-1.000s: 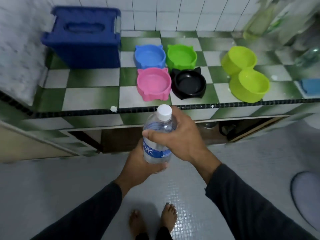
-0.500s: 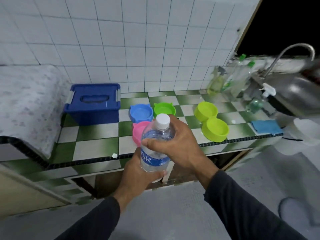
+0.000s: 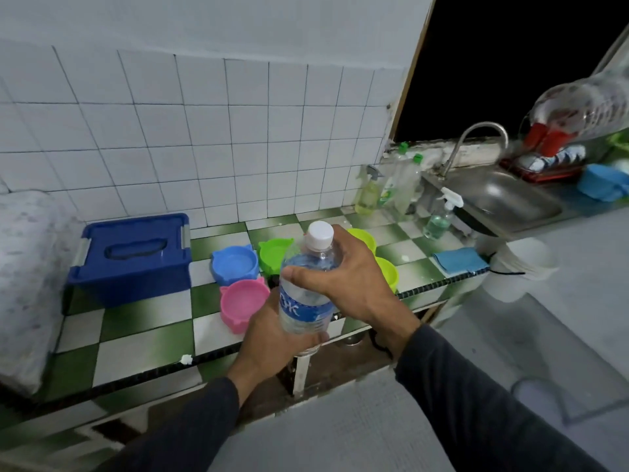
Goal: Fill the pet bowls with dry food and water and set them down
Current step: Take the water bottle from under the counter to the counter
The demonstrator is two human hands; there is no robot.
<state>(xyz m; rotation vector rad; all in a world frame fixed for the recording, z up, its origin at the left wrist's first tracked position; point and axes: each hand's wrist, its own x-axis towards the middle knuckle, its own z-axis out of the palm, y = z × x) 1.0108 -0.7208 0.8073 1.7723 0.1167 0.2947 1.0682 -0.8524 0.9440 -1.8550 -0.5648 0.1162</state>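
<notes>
While both hands grip it: a capped water bottle [image 3: 308, 287] is held upright above the front edge of the tabletop [image 3: 143, 342].
Bottle: clear plastic, white cap on, blue label around the middle.
Left hand [image 3: 272, 338]: curled around the bottle's lower part from below, fingers wrapping the base.
Right hand [image 3: 343, 281]: closed around the bottle's shoulder just under the cap, thumb lying across the front.
Pink bowl [image 3: 243, 301]: cat-eared, on the tabletop just left of the bottle, looking empty.
Blue bowl [image 3: 235, 265]: behind the pink one, nearly touching it.
Green bowl [image 3: 274, 253]: beside the blue bowl, partly hidden by the bottle.
Yellow-green double bowl [image 3: 388, 270]: mostly hidden behind the right hand.
Blue lidded bin [image 3: 132, 257]: at the left rear of the tabletop, against the white tiled wall.
Blue cloth [image 3: 459, 262]: folded near the right end of the tabletop.
Spray and soap bottles [image 3: 388, 189]: clustered in the back corner by the sink [image 3: 503, 202].
Tap [image 3: 476, 141]: curved, rising over the steel sink.
</notes>
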